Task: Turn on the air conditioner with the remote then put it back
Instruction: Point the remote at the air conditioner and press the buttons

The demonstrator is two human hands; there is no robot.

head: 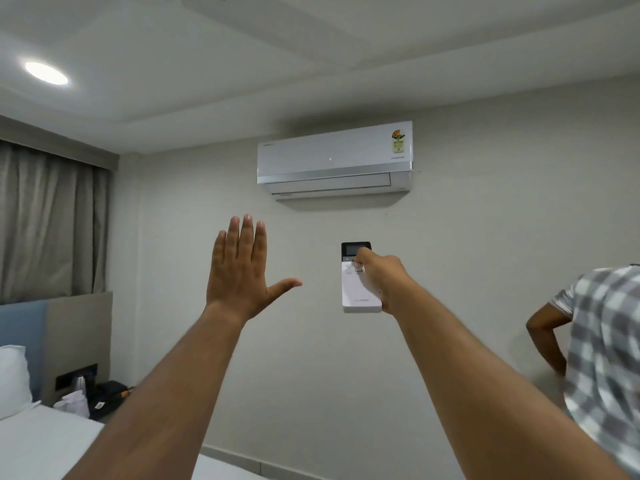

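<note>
A white air conditioner [334, 159] hangs high on the wall ahead, its flap looking closed. My right hand [382, 277] is raised and holds a white remote [358, 292] with a dark screen at its top, pointed toward the unit. My thumb rests on the buttons just below the screen. To the left, my left hand [240, 271] is raised flat with fingers together and thumb spread, holding nothing.
A bed with white sheets [45, 441] and a pillow [12, 379] lies at the lower left, with a cluttered bedside spot [100, 396] behind it. Grey curtains [52, 220] hang at the left. Another person in a checked shirt [606, 358] stands at the right edge.
</note>
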